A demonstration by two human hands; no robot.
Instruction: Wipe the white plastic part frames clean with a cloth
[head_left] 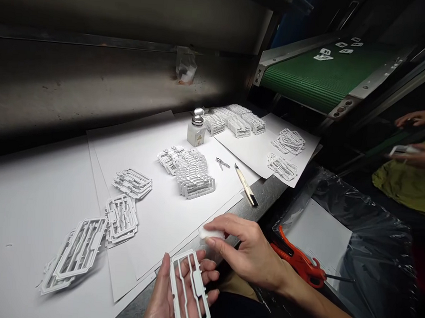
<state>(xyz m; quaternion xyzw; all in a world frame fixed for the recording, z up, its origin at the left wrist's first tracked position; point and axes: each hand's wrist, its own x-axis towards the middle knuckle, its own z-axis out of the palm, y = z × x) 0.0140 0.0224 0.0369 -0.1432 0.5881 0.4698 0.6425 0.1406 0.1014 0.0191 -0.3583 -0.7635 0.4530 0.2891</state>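
Note:
My left hand is at the bottom centre, shut on a thin white plastic frame with long slots. The thumb presses its left edge, and the fingers curl behind and round the right side. Just above and to the right, my right hand pinches a white wad, probably cotton, between thumb and fingers. The wad is apart from the frame. On the white paper to the left lie loose piles of like frames. Fanned rows of frames lie beyond my hands.
A square dispenser bottle stands near more frame rows. Small clippers and a craft knife lie nearby. An orange-red tool rests by a plastic-lined box. Frames sit on the green conveyor. A co-worker's hands are at right.

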